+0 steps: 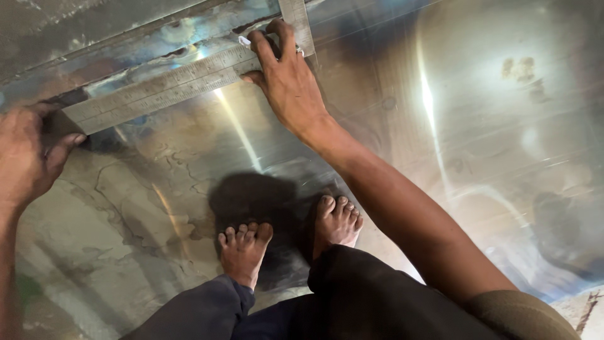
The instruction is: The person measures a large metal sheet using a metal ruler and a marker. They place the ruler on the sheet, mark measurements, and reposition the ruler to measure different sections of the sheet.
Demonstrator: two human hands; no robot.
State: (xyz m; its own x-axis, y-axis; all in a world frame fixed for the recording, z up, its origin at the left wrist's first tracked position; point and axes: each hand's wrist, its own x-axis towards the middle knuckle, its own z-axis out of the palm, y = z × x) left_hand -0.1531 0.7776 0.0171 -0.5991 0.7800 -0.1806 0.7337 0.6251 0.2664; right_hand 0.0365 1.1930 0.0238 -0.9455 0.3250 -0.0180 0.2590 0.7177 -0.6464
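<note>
Overhead, a person squats barefoot on a large, shiny sheet of metal (478, 126) and looks down at both hands, which press a steel try square (170, 85) flat against it. The square's long, graduated blade runs from lower left to upper right; its shorter arm (297, 22) rises toward the top edge of the picture. The right hand (290, 79) rests at the corner where the two arms meet, fingers spread and bent over the steel, pressing down rather than gripping; something small and pale shows at the fingertips, too small to identify. The left hand (25, 157) sits at the blade's far left end, fingers curled loosely, thumb stretched toward the blade tip; whether it actually pinches the steel cannot be told. Both bare feet (289, 233) stand on the sheet just below the square. As a judgement, the polished surface looks slippery, so uneven pressure from either hand could let the square skate or pivot off its line, and the sheet's cut edges could nick bare skin. Above the blade, a darker band suggests a seam or sheet edge. To the right, the sheet spreads wide and unobstructed; to the left, the picture's edge cuts the view short.
</note>
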